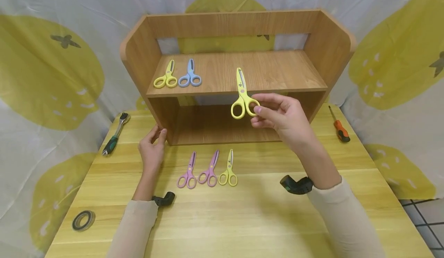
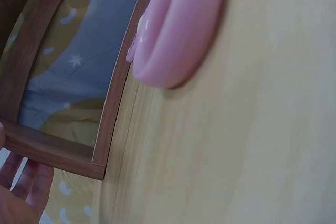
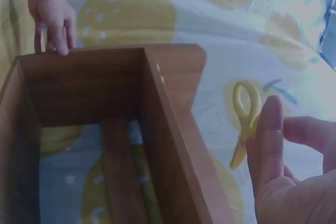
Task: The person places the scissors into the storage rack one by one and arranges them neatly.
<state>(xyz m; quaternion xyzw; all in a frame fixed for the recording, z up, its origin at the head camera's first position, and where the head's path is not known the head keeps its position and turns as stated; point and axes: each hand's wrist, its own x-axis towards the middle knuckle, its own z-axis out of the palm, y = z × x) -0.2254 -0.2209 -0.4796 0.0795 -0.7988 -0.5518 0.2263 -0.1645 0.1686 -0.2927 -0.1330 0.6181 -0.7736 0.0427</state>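
Note:
My right hand (image 1: 282, 117) pinches one finger loop of a pair of yellow scissors (image 1: 241, 92), blades up, in front of the wooden shelf (image 1: 236, 22). The same yellow scissors (image 3: 245, 109) show beside my thumb in the right wrist view. At the shelf's lower left side panel, my left hand (image 1: 152, 148) holds the edge between thumb and fingers. On the upper board lie yellow scissors (image 1: 169, 75) and blue scissors (image 1: 190, 74). Two pairs of pink scissors, one left (image 1: 189, 173) and one right (image 1: 209, 171), lie on the table beside another yellow pair (image 1: 229, 171).
A ratchet wrench (image 1: 116, 134) lies left of the shelf on the wooden table (image 1: 243, 219). To the right is an orange and black screwdriver (image 1: 340, 127). Near the left edge sits a roll of tape (image 1: 83, 220). A patterned cloth (image 1: 45, 73) hangs behind.

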